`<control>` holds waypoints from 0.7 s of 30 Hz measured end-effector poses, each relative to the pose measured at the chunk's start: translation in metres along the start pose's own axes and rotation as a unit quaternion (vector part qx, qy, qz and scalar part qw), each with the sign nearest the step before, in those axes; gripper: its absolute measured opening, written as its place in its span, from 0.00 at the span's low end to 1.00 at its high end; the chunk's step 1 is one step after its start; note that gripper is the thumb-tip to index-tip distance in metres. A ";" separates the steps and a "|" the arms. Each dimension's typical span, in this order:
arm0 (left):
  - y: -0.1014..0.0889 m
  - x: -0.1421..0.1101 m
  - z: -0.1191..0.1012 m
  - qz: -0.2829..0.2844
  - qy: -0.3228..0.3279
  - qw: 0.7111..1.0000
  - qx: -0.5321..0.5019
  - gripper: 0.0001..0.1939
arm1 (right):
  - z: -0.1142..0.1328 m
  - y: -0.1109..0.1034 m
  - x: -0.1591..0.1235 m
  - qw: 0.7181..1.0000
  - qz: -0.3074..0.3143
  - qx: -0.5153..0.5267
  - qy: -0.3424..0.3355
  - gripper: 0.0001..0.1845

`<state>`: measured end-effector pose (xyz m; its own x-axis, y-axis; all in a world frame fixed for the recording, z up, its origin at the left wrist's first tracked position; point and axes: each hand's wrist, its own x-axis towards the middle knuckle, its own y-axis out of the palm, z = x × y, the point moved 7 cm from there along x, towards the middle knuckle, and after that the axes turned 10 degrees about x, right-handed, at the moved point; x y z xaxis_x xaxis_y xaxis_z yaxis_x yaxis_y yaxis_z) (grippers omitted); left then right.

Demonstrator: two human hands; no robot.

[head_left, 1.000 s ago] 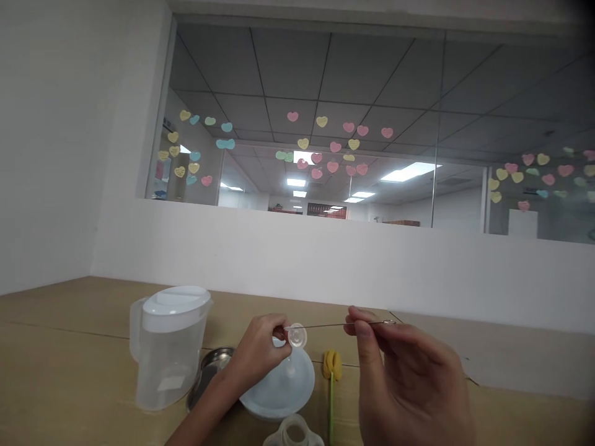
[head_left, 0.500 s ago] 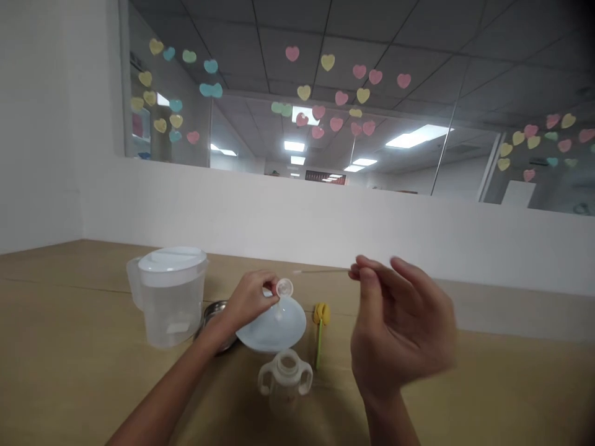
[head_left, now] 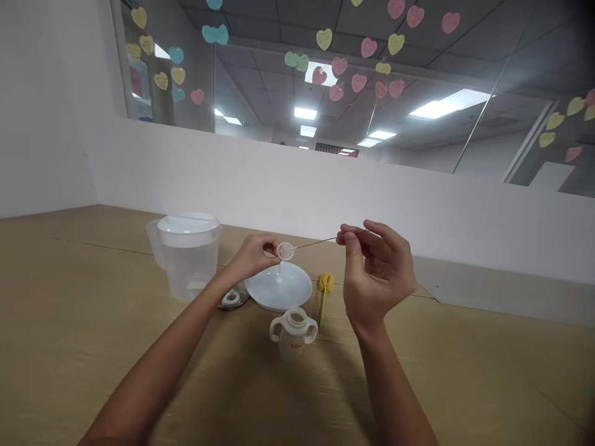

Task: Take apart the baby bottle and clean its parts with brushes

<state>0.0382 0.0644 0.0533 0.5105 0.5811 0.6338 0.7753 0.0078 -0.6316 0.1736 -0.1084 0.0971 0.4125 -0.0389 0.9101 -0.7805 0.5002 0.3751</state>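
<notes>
My left hand (head_left: pixel 257 253) pinches the rim of a translucent silicone bottle nipple (head_left: pixel 285 251), its round open side facing right. A short straw with a white end (head_left: pixel 278 277) appears to hang below it, over a pale shallow bowl (head_left: pixel 297 291). Between thumb and fingertips, my right hand (head_left: pixel 379 266) grips a thin wire-handled straw brush (head_left: pixel 320 242). Its pale tip reaches the nipple's opening; how far it goes in I cannot tell. An uncapped baby bottle (head_left: pixel 292 344) with two handles stands upright in front of the bowl.
A clear lidded pitcher (head_left: pixel 188 266) stands at the left. Beside the bowl, a metal dish (head_left: pixel 242 296) holds a white ring-shaped part (head_left: pixel 230 298). A yellow sponge brush (head_left: pixel 326 283) with a green handle lies right of the bowl. The white wall (head_left: pixel 325 198) rises behind the table.
My right hand has moved left and turned, bringing the brush tip from apart to the nipple's opening. The left hand keeps its hold. The camera view has tilted downward.
</notes>
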 end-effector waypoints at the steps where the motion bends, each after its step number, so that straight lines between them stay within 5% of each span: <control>1: 0.000 0.000 -0.001 0.002 -0.006 1.000 -0.009 0.02 | 0.000 0.000 0.000 1.000 0.000 -0.003 0.002 0.11; 10: 0.008 -0.002 0.008 0.047 -0.065 0.989 -0.127 0.06 | -0.006 0.005 -0.006 0.999 0.031 -0.011 0.013 0.10; 21: 0.027 -0.004 -0.008 0.110 -0.033 0.984 -0.133 0.07 | -0.042 0.016 -0.016 0.992 0.087 -0.012 0.090 0.21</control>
<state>0.0599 0.0558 0.0368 0.6586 0.5971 0.4580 0.7228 -0.3326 -0.6057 0.1747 -0.0630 0.0815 0.3516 0.2043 0.9136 -0.8368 0.5062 0.2088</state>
